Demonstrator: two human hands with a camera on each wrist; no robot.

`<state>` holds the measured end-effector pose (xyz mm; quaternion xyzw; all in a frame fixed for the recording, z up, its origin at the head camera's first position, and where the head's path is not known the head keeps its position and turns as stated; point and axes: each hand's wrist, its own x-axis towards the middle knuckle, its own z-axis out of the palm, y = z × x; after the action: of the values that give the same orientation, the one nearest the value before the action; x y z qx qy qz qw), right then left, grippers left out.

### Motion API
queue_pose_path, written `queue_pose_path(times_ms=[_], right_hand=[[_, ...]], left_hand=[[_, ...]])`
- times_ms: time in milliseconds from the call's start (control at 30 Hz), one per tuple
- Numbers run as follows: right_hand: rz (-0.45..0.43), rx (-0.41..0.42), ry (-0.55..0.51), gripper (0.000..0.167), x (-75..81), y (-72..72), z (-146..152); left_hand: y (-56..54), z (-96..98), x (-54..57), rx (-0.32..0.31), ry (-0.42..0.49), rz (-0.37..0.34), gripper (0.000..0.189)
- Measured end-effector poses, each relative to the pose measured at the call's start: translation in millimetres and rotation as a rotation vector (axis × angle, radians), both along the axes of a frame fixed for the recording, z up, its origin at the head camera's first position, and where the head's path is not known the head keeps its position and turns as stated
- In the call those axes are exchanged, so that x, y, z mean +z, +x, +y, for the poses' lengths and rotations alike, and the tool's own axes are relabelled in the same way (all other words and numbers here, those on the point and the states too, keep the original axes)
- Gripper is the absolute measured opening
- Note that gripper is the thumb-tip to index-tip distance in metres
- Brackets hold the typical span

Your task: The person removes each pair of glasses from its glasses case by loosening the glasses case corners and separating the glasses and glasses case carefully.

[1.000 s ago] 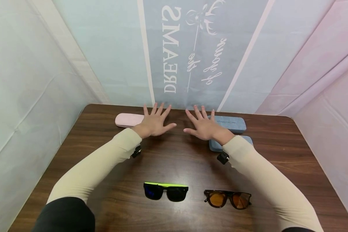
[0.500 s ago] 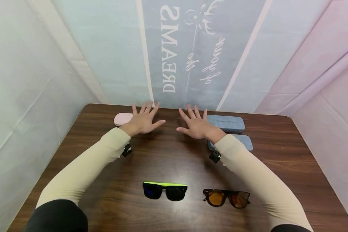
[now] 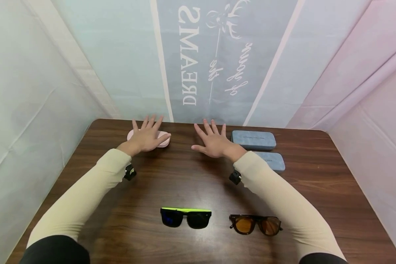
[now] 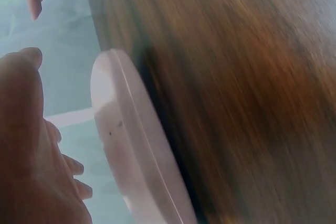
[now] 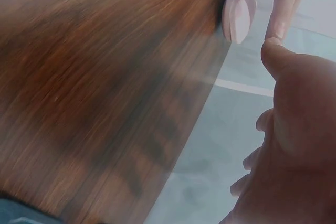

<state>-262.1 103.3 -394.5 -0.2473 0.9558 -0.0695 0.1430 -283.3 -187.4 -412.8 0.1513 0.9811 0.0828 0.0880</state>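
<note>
Pale cloth backdrop (image 3: 118,55) behind a dark wood-grain tabletop (image 3: 184,183). My left hand (image 3: 145,139) is spread, thumb out, over the pink case (image 4: 142,145), far left; can't tell if any finger touches it, but it's not gripped. My right hand (image 3: 214,144) is spread too, at the far edge, approx. centre, w/ nothing in it. Just right of it sits the far blue case (image 3: 254,140); the near blue case (image 3: 273,161) is partly hidden by my right sleeve (image 3: 283,198). Near side, abt. middle: green-topped sunglasses (image 3: 186,212), w/ amber-lensed glasses (image 3: 256,219) to their right, both well apart from my hands.

Step in hand is prob. just positioning, no pickup begun imo. Next move, if it's the pink case, calls for lowering the left hand + curling fingers round its sides; the glasses would need a reach back + light pinch.
</note>
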Motion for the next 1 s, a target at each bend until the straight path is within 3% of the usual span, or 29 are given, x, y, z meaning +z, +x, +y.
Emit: queue_pose_path(times_ms=[333,1000], right_hand=[[-0.003,0.008,0.000,0.083,0.8,-0.4,-15],[-0.041,0.017,-0.070,0.082,-6.6,-3.1,-51]], left_hand=[[4.1,-26.7,2.8,0.036,0.022,-0.027,0.089],[16.1,-70.7,-5.0,0.073,0.142,-0.071,0.091]])
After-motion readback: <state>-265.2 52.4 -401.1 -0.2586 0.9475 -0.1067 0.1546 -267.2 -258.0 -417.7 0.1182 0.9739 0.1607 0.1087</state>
